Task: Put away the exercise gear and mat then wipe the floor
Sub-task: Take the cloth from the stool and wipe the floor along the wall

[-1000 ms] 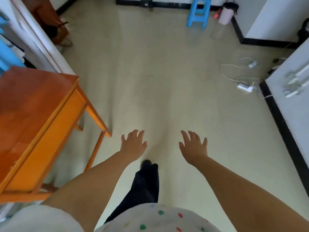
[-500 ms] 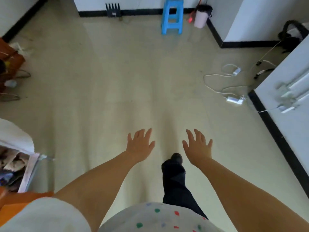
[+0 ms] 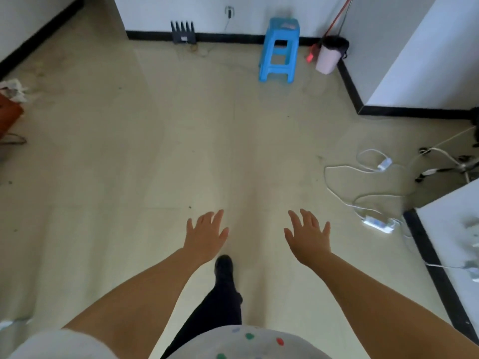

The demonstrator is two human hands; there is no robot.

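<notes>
I look down at a pale cream floor (image 3: 202, 141) in a room. My left hand (image 3: 206, 235) is stretched out in front of me, fingers straight and spread, holding nothing. My right hand (image 3: 308, 235) is held out beside it the same way, also holding nothing. Both hover above the floor, a foot's width apart. My dark-trousered leg and shoe (image 3: 224, 265) step forward between my arms. No mat or exercise gear is in view.
A blue plastic stool (image 3: 278, 50) stands by the far wall, with a pink bin (image 3: 329, 57) and a red-handled tool (image 3: 311, 54) to its right. White chargers and cables (image 3: 378, 224) lie on the floor at right. A black rack (image 3: 182, 32) leans on the skirting.
The view has swung right and forward: the orange table at left has dropped out of sight, and the stool and bin look nearer. Both hands stay spread and hold nothing.
</notes>
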